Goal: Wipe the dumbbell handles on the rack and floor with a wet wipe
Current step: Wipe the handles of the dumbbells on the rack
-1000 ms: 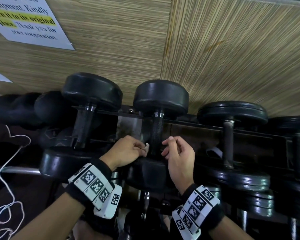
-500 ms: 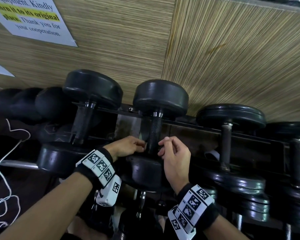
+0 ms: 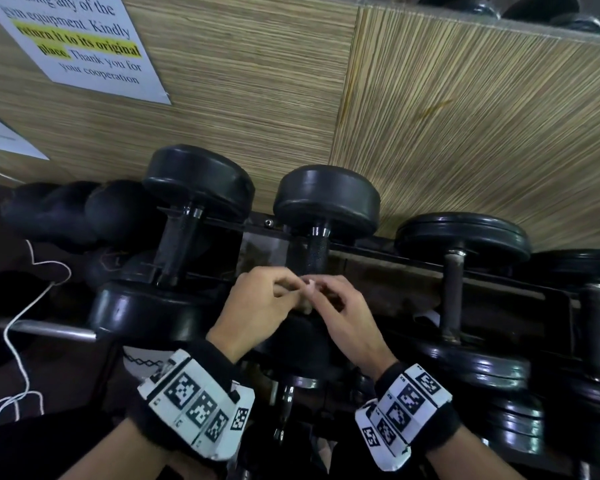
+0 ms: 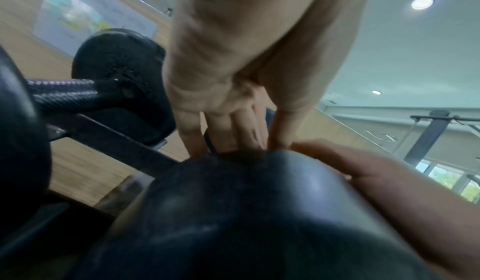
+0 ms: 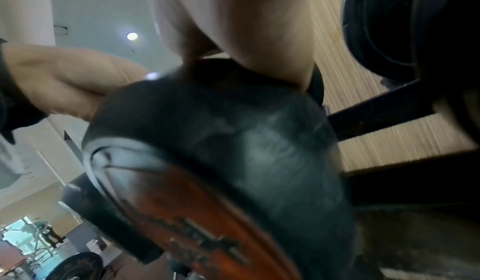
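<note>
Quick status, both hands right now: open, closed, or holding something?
Left hand: closed, pinching the small white wet wipe over the middle dumbbell's handle.
Right hand: closed, pinching the same wipe from the other side.

The head camera looks steeply down from above onto the dumbbell rack point(image 3: 413, 268) against the wood-grain wall point(image 3: 257, 116), while both wrist cameras sit low, facing upward, sharing the middle dumbbell's near head point(image 4: 259, 212) close up.

Recessed ceiling lights point(image 4: 423, 2) are lighting the room evenly while the rack point(image 3: 413, 268) is sitting in dim shadow. Both wrist views are smearing with motion blur, perhaps also misfocused, and edges are bending
</note>
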